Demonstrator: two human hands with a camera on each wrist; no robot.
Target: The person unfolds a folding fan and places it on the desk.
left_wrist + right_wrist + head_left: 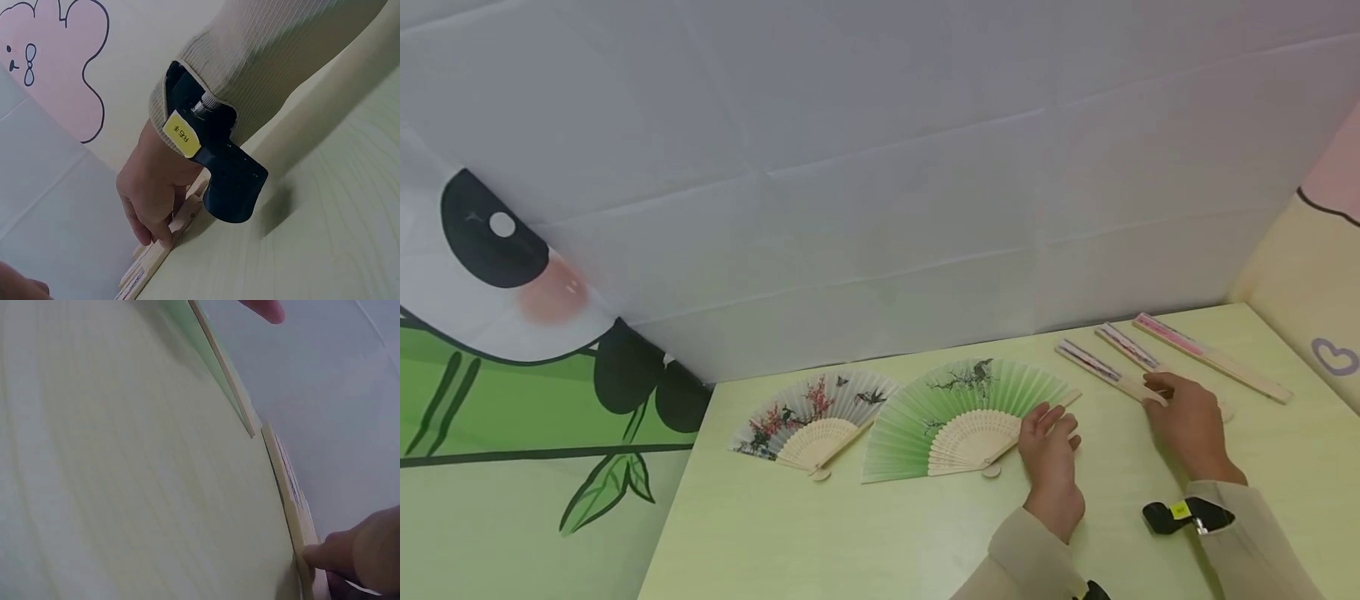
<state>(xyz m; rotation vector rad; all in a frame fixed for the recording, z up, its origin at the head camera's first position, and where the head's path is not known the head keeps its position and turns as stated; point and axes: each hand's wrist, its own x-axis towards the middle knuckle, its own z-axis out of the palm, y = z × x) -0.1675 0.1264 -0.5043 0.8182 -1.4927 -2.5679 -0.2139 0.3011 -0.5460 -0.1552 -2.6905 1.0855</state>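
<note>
My right hand [1191, 425] pinches the bare wooden end of a folded fan [1097, 365], the leftmost of three on the table. The right wrist view has the thumb against the side of this folded fan [289, 487], which lies flat. My left hand [1051, 467] hovers with loosely bent fingers by the right edge of a spread green fan [891, 442] with a bird-and-branch print. In the right wrist view, a left fingertip [267, 309] is apart from that fan. Left of it lies a spread grey fan [850, 400] with red blossoms.
Two more folded fans, a middle one [1123, 343] and a pink one [1195, 343], lie at the right of the pale table [820, 542]. A white sheet [880, 208] rises behind. Painted walls [587, 400] flank the table.
</note>
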